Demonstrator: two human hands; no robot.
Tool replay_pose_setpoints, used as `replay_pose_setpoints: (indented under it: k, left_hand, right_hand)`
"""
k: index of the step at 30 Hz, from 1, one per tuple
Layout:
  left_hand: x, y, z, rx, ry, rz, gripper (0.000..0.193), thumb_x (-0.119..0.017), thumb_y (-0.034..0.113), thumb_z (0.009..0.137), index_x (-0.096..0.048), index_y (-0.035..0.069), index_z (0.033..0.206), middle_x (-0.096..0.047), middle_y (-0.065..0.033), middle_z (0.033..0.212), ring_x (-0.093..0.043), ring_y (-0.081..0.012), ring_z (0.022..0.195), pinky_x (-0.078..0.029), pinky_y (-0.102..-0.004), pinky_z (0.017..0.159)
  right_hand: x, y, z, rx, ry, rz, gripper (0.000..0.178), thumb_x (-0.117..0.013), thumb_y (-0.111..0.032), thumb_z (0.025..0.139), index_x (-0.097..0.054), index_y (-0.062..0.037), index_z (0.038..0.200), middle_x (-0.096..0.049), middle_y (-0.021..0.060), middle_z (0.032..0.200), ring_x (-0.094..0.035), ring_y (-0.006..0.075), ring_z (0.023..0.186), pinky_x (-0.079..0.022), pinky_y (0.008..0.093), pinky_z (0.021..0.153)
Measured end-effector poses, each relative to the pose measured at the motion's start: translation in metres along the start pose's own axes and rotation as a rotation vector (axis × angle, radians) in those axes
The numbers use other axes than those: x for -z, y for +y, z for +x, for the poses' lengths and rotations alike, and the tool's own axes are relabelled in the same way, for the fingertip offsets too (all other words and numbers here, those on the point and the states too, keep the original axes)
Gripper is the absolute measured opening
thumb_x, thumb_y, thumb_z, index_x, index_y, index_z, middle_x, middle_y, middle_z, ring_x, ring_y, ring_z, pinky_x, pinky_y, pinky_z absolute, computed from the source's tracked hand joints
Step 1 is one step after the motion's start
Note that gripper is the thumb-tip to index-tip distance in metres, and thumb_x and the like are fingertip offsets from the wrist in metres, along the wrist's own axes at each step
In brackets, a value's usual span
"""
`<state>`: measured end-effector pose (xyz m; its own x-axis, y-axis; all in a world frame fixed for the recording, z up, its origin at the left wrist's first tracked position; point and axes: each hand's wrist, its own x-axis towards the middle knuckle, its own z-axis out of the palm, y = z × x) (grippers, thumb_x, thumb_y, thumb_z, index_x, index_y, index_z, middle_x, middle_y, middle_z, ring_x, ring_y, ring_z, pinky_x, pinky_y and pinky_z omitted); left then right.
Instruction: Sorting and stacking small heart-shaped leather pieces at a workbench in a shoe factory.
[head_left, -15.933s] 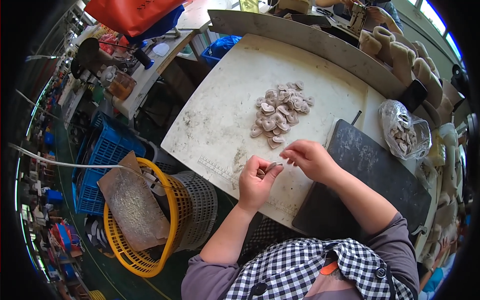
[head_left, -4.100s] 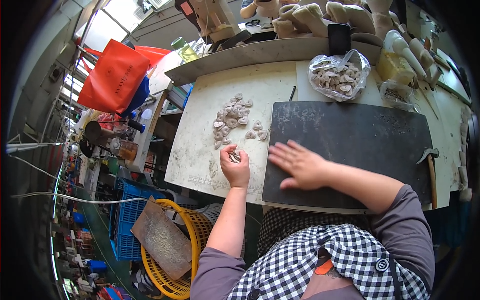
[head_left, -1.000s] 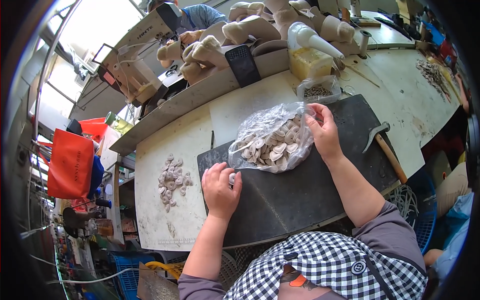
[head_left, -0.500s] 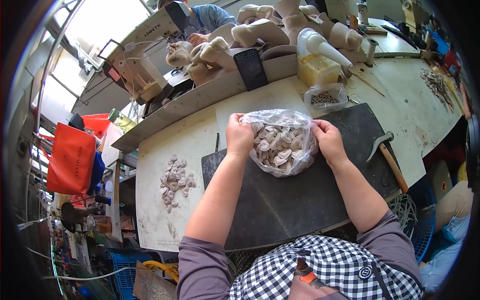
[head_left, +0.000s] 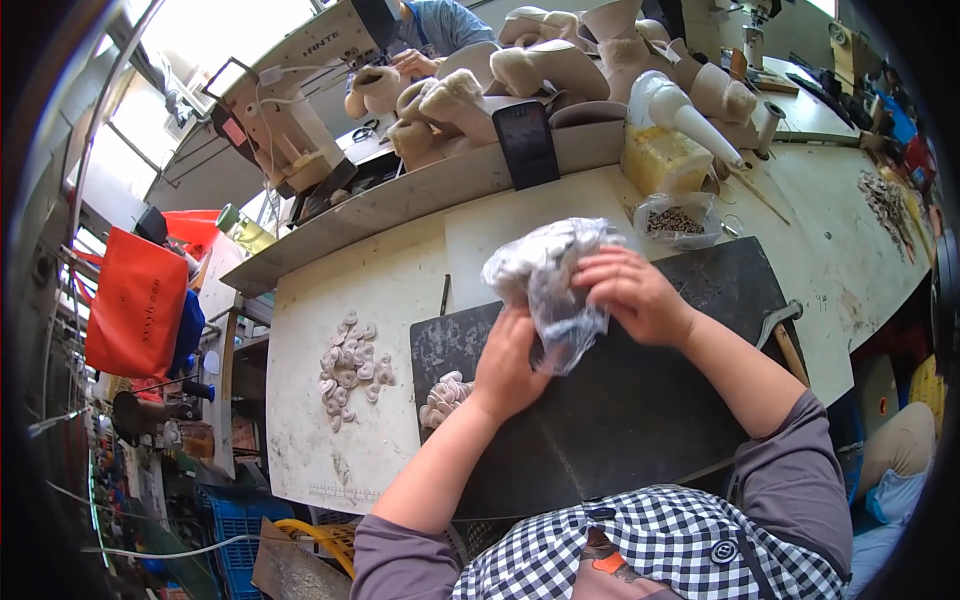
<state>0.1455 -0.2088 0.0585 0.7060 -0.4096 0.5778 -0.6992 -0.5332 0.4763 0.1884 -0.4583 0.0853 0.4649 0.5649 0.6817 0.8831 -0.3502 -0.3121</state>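
A clear plastic bag (head_left: 565, 300) full of small beige heart-shaped pieces is tilted above the black mat (head_left: 590, 440), its bulging part up and away from me. My right hand (head_left: 635, 297) grips its right side with bent fingers. Lower down, my left hand (head_left: 510, 365) holds the bag near its gathered plastic end; part of its fingers is hidden. On the mat beside my left wrist lies a small heap of the same pieces (head_left: 445, 398), partly covered by that hand. More loose heart-shaped pieces (head_left: 352, 370) are spread on the pale table to the left.
Partly behind my right forearm is a hammer (head_left: 785, 328). Beyond the mat stand a bag of small metal bits (head_left: 675, 222) and a yellowish container (head_left: 665, 160) with a white bottle on it. A raised board (head_left: 400, 195) borders the table; behind it a person works by a sewing machine (head_left: 285, 110).
The bag has gone from open and upright to tipped over, and my hands have shifted their grip on it. A small heap of pieces now shows on the mat by my left wrist.
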Motion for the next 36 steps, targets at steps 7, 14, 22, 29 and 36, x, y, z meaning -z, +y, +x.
replay_pose_setpoints:
  k: [7, 14, 22, 29, 36]
  left_hand:
    - [0.018, 0.029, -0.03, 0.083, -0.374, 0.274, 0.048, -0.072, 0.03, 0.079, -0.057, 0.003, 0.116, -0.055, -0.019, 0.122, -0.048, -0.0347, 0.125, -0.031, -0.0499, 0.113]
    - [0.031, 0.032, -0.039, 0.167, -0.271, 0.25, 0.039, -0.075, 0.036, 0.079, -0.06, 0.004, 0.095, -0.059, -0.0204, 0.116, -0.056, -0.0371, 0.117, -0.035, -0.05, 0.112]
    - [0.02, 0.03, -0.025, 0.336, 0.083, -0.081, 0.019, -0.076, 0.01, 0.084, -0.063, 0.004, 0.097, -0.057, -0.0089, 0.095, -0.061, -0.0183, 0.077, -0.053, -0.0296, 0.071]
    - [0.031, 0.033, 0.027, 0.326, 0.321, -0.225, 0.012, -0.072, 0.012, 0.089, -0.064, 0.004, 0.09, -0.058, -0.0045, 0.088, -0.056, -0.013, 0.069, -0.047, -0.0264, 0.06]
    - [0.037, 0.011, 0.076, 0.412, 0.401, -0.372, 0.02, -0.07, 0.021, 0.092, -0.061, 0.004, 0.09, -0.058, -0.0002, 0.081, -0.053, -0.0087, 0.067, -0.045, -0.024, 0.058]
  right_hand:
    - [-0.007, -0.029, -0.037, 0.023, -0.363, -0.11, 0.018, -0.067, -0.007, 0.063, -0.056, -0.008, 0.078, -0.058, 0.008, 0.086, -0.059, 0.0285, 0.088, -0.046, 0.0399, 0.088]
    - [0.019, -0.04, -0.046, -0.257, -0.309, -0.014, 0.024, -0.067, -0.004, 0.068, -0.061, -0.0077, 0.091, -0.06, 0.0105, 0.092, -0.06, 0.0307, 0.092, -0.048, 0.0393, 0.086]
    - [0.012, -0.027, -0.041, -0.562, 0.233, -0.04, 0.024, -0.076, -0.009, 0.079, -0.065, -0.0042, 0.1, -0.062, 0.0089, 0.104, -0.061, 0.0257, 0.093, -0.051, 0.0347, 0.08]
    - [0.026, -0.009, -0.003, -0.58, 0.359, 0.111, 0.009, -0.071, -0.007, 0.087, -0.066, -0.001, 0.092, -0.065, 0.0084, 0.089, -0.062, 0.019, 0.079, -0.049, 0.029, 0.07]
    - [0.023, 0.024, 0.035, -0.635, 0.39, 0.164, 0.014, -0.063, -0.013, 0.095, -0.063, -0.0007, 0.101, -0.067, 0.0105, 0.083, -0.062, 0.0165, 0.075, -0.05, 0.0294, 0.071]
